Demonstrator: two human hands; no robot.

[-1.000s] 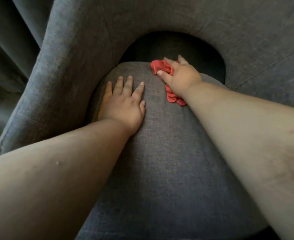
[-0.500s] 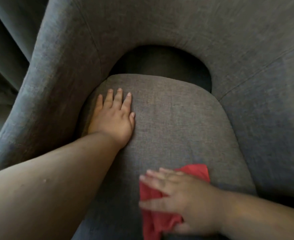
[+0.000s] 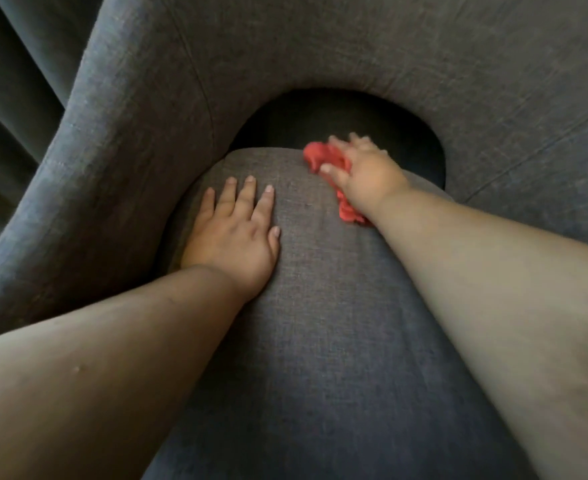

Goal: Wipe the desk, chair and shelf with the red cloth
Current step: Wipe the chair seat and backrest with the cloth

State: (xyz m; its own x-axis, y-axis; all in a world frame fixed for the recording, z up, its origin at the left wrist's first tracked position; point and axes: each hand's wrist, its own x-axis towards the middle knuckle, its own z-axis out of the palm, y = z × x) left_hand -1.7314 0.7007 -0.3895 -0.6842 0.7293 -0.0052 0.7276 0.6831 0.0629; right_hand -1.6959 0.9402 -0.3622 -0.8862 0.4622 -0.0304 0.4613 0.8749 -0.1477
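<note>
Right hand (image 3: 365,168) has its grip on the red cloth (image 3: 323,159): palm on top, thumb tucked against the near edge, cloth bunched beneath w/ folds poking out far-left of the fingers and a tail showing near the wrist. Fingertips are blurred, so whether they curl over the far edge can't be told.

Nearest the camera, both forearms reach in from the bottom corners over the chair (image 3: 320,323), across its grey woven seat cushion. Mid-way up, left of centre, the left hand (image 3: 233,230) lies flat on the cushion, fingers straight and slightly spread, grasping nothing (looks like a brace while leaning in). Further on, right of centre, the cloth sits at the far edge of the seat, just before the dark gap under the backrest. Beyond that the curved backrest and left armrest wrap round; grey curtain folds (image 3: 15,98) at far left.

Judgement: chair seat is the step in hand; table and shelf aren't in view. Cloth reads thin, soft, very light, so it'll crumple and ride up on the coarse fabric rather than glide. Best held w/ a flat palm spreading it, thumb pinning one edge, so it doesn't ball up or slip into the gap.
</note>
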